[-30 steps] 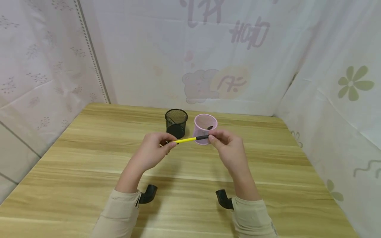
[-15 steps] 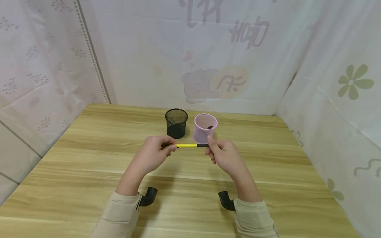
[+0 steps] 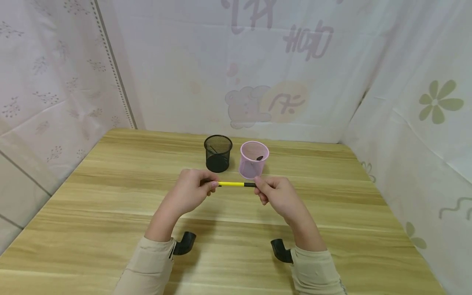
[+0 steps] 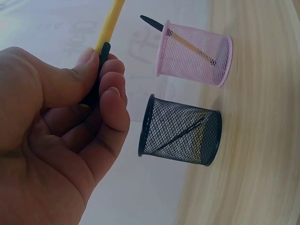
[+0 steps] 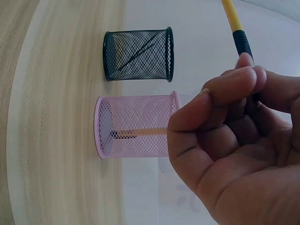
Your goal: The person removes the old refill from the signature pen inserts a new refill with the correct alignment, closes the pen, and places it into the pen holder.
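Observation:
In the head view a yellow pen with a black grip is held nearly level between both hands, above the table. My left hand pinches its clip end between thumb and fingers; the black clip shows beside the thumb in the left wrist view. My right hand pinches the black grip at the other end, and its fingertips hide the tip. Just beyond the hands stand a black mesh pen holder and, to its right, a pink mesh pen holder.
Inside the pink holder leans a pen with an orange-yellow barrel and a dark end. A thin dark stick slants within the black holder. The wooden table ends at a printed cloth backdrop. Black elbow-shaped pieces project from the sleeves.
The pen has gone from tilted up at the right to nearly level and come lower. My right hand has moved down and slightly left, with its fingers now beneath the pen's end.

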`<state>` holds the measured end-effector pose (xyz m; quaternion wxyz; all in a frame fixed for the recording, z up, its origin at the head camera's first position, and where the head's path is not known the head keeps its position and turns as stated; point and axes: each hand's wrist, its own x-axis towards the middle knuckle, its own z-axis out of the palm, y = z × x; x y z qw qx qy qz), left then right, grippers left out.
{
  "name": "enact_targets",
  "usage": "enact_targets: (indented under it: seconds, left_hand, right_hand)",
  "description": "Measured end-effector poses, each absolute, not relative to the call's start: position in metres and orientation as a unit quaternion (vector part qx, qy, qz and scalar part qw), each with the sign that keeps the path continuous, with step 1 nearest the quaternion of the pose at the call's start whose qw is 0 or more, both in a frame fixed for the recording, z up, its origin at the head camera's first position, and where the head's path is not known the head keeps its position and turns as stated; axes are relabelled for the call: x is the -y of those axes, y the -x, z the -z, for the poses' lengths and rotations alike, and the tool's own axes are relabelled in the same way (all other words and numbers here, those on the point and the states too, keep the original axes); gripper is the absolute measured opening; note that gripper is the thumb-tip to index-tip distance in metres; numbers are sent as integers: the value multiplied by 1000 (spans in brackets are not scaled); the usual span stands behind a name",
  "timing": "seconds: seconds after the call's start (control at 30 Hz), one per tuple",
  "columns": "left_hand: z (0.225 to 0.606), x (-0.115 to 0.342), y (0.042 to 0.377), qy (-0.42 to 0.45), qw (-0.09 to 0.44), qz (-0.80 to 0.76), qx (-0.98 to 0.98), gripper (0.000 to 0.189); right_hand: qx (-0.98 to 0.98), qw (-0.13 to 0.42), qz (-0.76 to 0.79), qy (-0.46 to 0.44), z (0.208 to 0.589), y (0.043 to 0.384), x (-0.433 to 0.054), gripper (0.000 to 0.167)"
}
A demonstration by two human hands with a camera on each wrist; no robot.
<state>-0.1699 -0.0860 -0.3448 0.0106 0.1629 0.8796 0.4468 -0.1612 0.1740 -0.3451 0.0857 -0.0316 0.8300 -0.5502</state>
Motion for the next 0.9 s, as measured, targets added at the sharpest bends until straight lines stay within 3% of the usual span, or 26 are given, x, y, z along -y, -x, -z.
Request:
enact_targets:
  seconds: [0.37,0.9]
  left_hand:
    - [348,88,172,-165,12,-444,-881,9]
    - [352,89,173,-171,25,-442,-880,10]
  right_hand:
    - [-839,95,534,36,345,160,-173,23]
    - [-861,85,500,31,345,157,-176,15]
